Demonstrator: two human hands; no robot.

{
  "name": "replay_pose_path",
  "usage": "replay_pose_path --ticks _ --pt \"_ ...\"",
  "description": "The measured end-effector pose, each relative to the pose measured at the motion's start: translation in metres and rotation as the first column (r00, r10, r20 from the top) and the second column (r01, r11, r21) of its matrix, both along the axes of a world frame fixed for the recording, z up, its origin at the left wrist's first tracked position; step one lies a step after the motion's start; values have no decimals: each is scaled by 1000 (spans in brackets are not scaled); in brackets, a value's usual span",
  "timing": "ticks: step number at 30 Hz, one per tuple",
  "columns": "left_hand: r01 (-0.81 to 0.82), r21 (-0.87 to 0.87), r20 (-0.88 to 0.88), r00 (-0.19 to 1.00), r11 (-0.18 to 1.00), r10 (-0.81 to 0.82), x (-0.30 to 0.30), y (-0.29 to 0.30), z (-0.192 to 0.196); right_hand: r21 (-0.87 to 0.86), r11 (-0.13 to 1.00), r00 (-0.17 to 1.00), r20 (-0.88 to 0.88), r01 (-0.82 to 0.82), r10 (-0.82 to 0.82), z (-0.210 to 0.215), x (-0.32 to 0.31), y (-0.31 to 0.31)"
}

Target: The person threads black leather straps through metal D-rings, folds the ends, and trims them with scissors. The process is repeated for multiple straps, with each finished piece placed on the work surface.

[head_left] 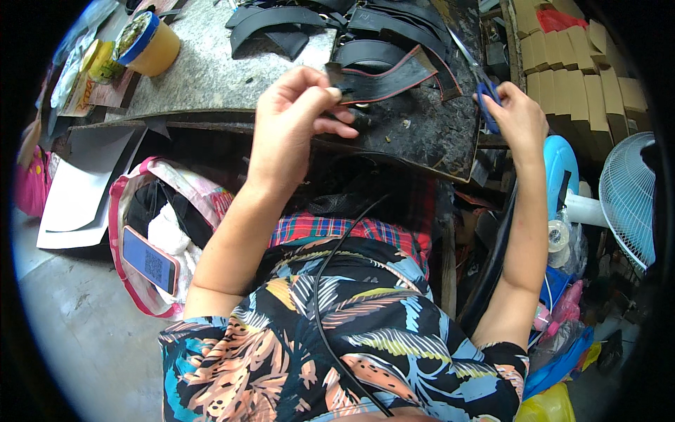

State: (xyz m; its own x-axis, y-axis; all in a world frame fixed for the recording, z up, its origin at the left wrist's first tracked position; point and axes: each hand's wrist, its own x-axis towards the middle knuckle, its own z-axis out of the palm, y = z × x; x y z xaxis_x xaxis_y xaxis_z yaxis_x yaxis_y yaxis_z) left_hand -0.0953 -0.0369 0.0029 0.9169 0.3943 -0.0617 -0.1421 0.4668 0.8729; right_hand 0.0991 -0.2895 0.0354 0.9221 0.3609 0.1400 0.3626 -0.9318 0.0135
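Observation:
My left hand (295,112) pinches the near end of a curved black rubber strip with a reddish edge (383,79) that lies on the dark workbench (429,133). My right hand (519,112) is closed around the blue handles of a pair of scissors (485,95), whose metal blades point up and away over the bench. More black rubber strips (337,28) are piled at the far side of the bench. A thin black cord (330,281) runs down across my patterned shirt.
A yellow tub with a blue rim (149,43) stands on the grey slab at upper left. A pink-trimmed bag (140,204) with a phone (150,259) in it sits on the floor at left. Cardboard pieces (569,63) and a white fan (633,190) are at right.

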Motion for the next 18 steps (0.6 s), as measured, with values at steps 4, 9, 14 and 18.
replay_pose_path --ticks 4,9,14,18 --pt "-21 -13 13 1000 1000 21 -3 11 -1 22 997 988 -132 -72 74 -1 16 6" --pt "0 -73 65 998 997 5 -1 15 0 247 839 875 155 -485 460 25 -31 33" --pt "175 -355 95 984 918 -151 0 21 3 296 493 571 316 -818 758 -1 -74 82" --pt "164 -317 25 986 934 -164 -2 22 8 498 493 616 109 -713 780 -11 -64 83"
